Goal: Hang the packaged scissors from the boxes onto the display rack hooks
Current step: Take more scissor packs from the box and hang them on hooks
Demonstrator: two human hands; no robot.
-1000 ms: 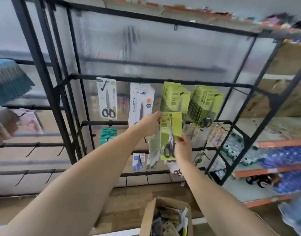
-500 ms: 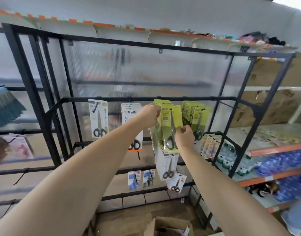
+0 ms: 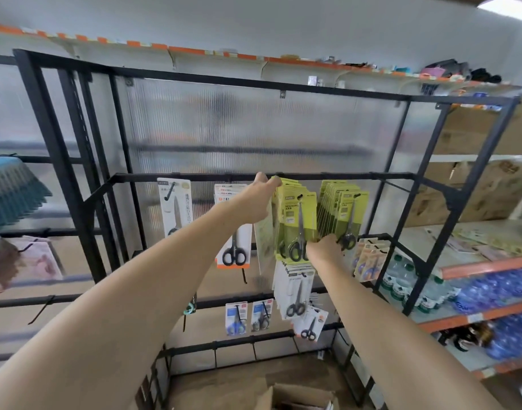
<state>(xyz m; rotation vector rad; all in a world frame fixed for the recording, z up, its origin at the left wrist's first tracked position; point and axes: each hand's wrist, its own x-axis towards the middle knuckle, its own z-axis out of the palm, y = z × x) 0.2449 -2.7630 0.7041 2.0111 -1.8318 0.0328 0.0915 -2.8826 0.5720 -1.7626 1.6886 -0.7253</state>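
Item: green scissors pack [image 3: 298, 223], front of a like stack on the top bar [image 3: 313, 176] of the black display rack [image 3: 61, 161]. Left hand [image 3: 258, 199] pinches its top corner, probably steering the hang-hole onto the hook. Right hand [image 3: 325, 248] grips the lower edge, steadying it. Cardboard box [image 3: 295, 396] below, on floor.

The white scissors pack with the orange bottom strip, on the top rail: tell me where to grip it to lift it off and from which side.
Pinch the white scissors pack by its lower card edge, near the orange strip, coming from the front. It hangs flat, facing outward, and its lower half is in the open. The left hand covers its upper right, so its hook is hidden; probably slide it forward.
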